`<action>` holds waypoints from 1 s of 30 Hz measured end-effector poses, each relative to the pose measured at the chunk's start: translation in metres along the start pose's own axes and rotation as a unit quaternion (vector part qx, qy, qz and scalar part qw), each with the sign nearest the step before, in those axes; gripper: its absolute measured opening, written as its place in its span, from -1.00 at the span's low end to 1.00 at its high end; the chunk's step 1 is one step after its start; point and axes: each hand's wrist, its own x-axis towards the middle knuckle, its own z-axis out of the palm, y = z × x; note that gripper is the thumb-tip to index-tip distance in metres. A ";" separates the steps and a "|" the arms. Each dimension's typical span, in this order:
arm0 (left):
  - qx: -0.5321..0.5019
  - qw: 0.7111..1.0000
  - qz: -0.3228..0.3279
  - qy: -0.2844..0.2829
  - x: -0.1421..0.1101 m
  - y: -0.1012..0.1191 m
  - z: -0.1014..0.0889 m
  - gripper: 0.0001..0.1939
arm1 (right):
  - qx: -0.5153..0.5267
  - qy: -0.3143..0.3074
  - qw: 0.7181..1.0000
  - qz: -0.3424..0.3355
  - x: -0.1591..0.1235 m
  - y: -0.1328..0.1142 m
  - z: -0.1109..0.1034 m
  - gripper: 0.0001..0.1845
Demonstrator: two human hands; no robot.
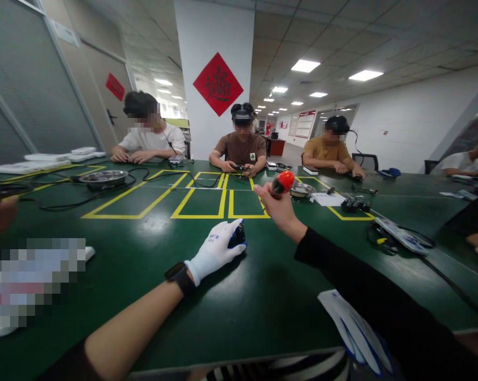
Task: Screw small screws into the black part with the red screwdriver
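Note:
My left hand [217, 248] wears a white glove and rests on the green table [231, 312], its fingers closed around a small black and blue object [237, 236]. A black watch sits on that wrist. My right hand [276, 207] is bare, raised above the table, and grips a tool with a red and black handle [282, 182] upright in a fist. The right arm has a black sleeve.
Yellow tape rectangles [201, 203] mark the table ahead. A metal dish [102, 179] with black cables lies at left, another dish [301, 190] and small black parts [352, 205] at right. A white glove [353, 328] lies near my right arm. Several people sit around the far side.

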 end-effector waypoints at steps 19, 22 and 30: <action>-0.012 1.000 0.005 0.003 0.003 0.002 -0.002 -0.34 | 0.210 0.129 0.961 0.126 -0.037 0.064 -0.009 -0.73; -0.040 0.999 -0.013 0.012 0.009 0.002 0.000 -0.34 | 0.184 0.126 0.968 0.118 -0.029 0.063 -0.008 -0.73; -0.067 0.996 -0.064 0.006 0.020 -0.006 0.011 -0.21 | 0.116 0.120 0.983 0.081 -0.031 0.059 -0.006 -0.74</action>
